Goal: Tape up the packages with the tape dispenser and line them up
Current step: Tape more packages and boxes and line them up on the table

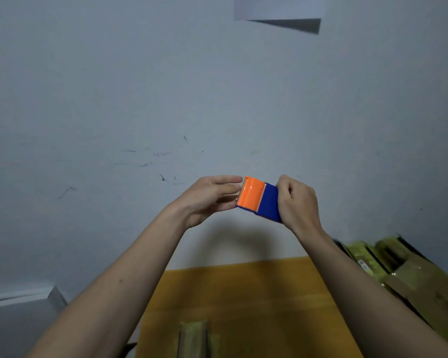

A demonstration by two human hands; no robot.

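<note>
Item: tape dispenser (259, 199), orange and blue, was held raised before the wall (114, 99), above the desk (243, 293).
Left of dispenser: left hand (212, 200), fingers fairly straight, tips at the orange end; whether they pinched tape could not be told.
Right of dispenser: right hand (296, 201) curled round the blue body.
Below dispenser: one package (193, 338) at the desk's near edge.
Lower right: stacked packages (409, 275) crowded the desk's right edge.
</note>
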